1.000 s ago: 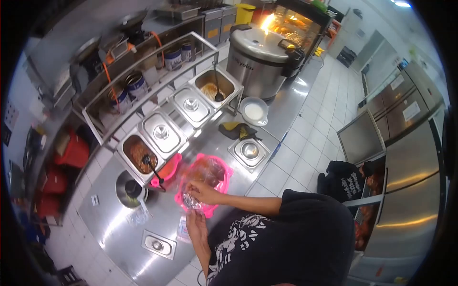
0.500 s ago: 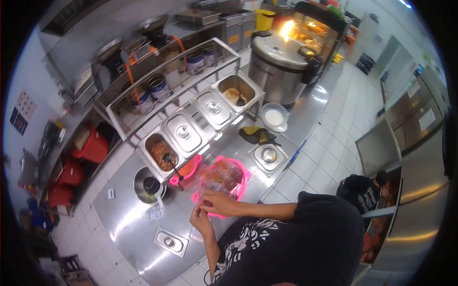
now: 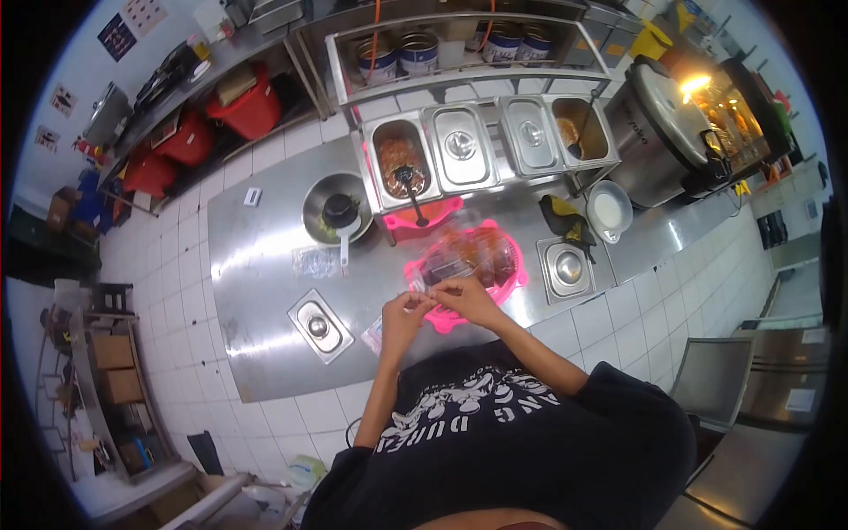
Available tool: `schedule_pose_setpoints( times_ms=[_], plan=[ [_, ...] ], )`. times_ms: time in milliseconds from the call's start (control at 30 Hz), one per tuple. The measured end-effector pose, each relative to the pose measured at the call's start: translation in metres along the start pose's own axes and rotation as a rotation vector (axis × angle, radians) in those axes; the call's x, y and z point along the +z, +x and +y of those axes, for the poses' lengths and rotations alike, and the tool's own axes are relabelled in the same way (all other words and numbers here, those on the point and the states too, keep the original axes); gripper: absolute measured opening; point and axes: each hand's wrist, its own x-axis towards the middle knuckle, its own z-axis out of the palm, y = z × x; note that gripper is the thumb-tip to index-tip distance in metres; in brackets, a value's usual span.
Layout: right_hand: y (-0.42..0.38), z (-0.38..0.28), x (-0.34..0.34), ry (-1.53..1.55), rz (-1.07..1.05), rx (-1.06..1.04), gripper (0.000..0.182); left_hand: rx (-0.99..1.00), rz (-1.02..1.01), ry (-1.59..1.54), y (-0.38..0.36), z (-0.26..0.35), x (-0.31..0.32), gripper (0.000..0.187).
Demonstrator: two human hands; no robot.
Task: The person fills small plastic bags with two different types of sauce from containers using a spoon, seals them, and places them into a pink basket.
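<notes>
Both my hands are close together at the near side of a pink basket point(image 3: 518, 276). Fingers of my left hand point(image 3: 405, 318) are pinched at the edge of a clear plastic bag point(image 3: 439, 270). My right hand point(image 3: 468, 300) also pinches the bag's edge, its fingertips almost meeting the left ones. Over the basket, the bag shows reddish-brown contents, which I cannot name. A second pink container point(image 3: 422, 217) stands just behind, partly under the steel food pans. The exact fold between my fingertips is too small to make out.
Left on the steel table are a bowl point(image 3: 311, 205) holding a black-and-white ladle-like tool, a clear plastic packet point(image 3: 315, 262) and a small lidded pan point(image 3: 320, 325). Another lidded pan point(image 3: 566, 269) and a white bowl point(image 3: 609, 212) lie right. A large steel cooker point(image 3: 649, 141) stands behind.
My view has swung, so the table appears more level and the scene is shifted. My hands stay together at the bag, the right now beside the left rather than overlapping it.
</notes>
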Motion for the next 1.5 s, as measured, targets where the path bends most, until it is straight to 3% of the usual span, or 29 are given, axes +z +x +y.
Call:
schedule_pose_setpoints(
  times_ms=[100, 167, 200, 300, 400, 433, 533, 733, 833, 900, 967, 1067, 1133, 1200, 1233, 1300, 1333, 1367, 1433, 1500],
  plan=[
    [-0.003, -0.001, 0.005, 0.088, 0.002, 0.031, 0.022, 0.003, -0.069, -0.033, 0.001, 0.007, -0.005, 0.016],
    [-0.002, 0.002, 0.006, -0.309, -0.013, 0.002, 0.028, 0.005, -0.073, -0.081, -0.001, -0.001, 0.003, 0.016],
    [0.000, 0.002, 0.005, -0.491, -0.098, 0.117, 0.034, 0.025, -0.088, -0.125, -0.002, -0.007, 0.008, 0.015],
    [-0.001, 0.011, 0.004, -0.690, -0.190, -0.009, 0.035, -0.123, -0.197, -0.028, -0.009, -0.019, 0.015, 0.013],
    [-0.007, 0.015, 0.006, -0.732, -0.177, -0.036, 0.034, -0.019, -0.224, 0.201, -0.012, -0.029, 0.017, 0.016],
    [-0.010, 0.016, 0.006, -0.733, -0.182, -0.033, 0.034, 0.052, -0.205, 0.347, -0.013, -0.032, 0.018, 0.017],
    [-0.009, 0.024, 0.009, -0.679, -0.111, -0.054, 0.030, 0.163, -0.095, 0.398, -0.015, -0.037, 0.022, 0.018],
    [0.005, 0.045, 0.012, -0.813, 0.024, 0.038, 0.030, 0.105, 0.092, 0.441, -0.010, -0.032, 0.028, 0.020],
    [0.001, 0.027, 0.012, -0.723, 0.050, 0.018, 0.024, 0.126, 0.097, 0.503, -0.009, -0.029, 0.024, 0.021],
    [0.001, 0.028, 0.016, -0.393, 0.080, -0.013, 0.017, 0.151, 0.106, 0.492, -0.007, -0.026, 0.018, 0.021],
    [0.001, 0.022, 0.015, -0.327, 0.057, 0.000, 0.013, 0.198, 0.068, 0.475, -0.006, -0.021, 0.013, 0.020],
    [-0.001, 0.008, 0.014, -0.496, 0.192, -0.078, 0.014, 0.064, 0.114, 0.517, -0.001, 0.002, 0.005, 0.023],
    [-0.008, 0.007, 0.017, -0.789, 0.112, -0.384, 0.024, -0.047, 0.094, 0.530, 0.001, 0.004, 0.001, 0.024],
    [-0.009, -0.001, 0.015, -0.860, 0.011, -0.302, 0.027, 0.354, 0.254, 0.618, 0.008, -0.002, -0.005, 0.023],
    [-0.011, -0.004, 0.014, -0.935, -0.078, -0.241, 0.030, 0.339, 0.252, 0.616, 0.011, -0.005, -0.007, 0.023],
    [-0.016, -0.008, 0.012, -0.926, -0.148, -0.234, 0.026, 0.358, 0.144, 0.492, 0.017, -0.009, -0.012, 0.017],
    [-0.012, -0.012, 0.010, -0.807, -0.265, -0.219, 0.024, 0.154, -0.001, 0.354, 0.020, -0.014, -0.013, 0.019],
    [-0.007, -0.014, 0.008, -0.688, -0.378, -0.205, 0.023, 0.154, 0.002, 0.354, 0.020, -0.023, -0.014, 0.019],
    [0.006, -0.006, -0.001, -0.519, -0.311, -0.168, 0.021, -0.159, -0.147, -0.444, 0.019, -0.042, -0.013, 0.020],
    [0.010, -0.002, -0.008, -0.345, -0.245, -0.122, 0.021, -0.073, -0.123, -0.360, 0.002, -0.016, -0.013, 0.019]
  ],
)
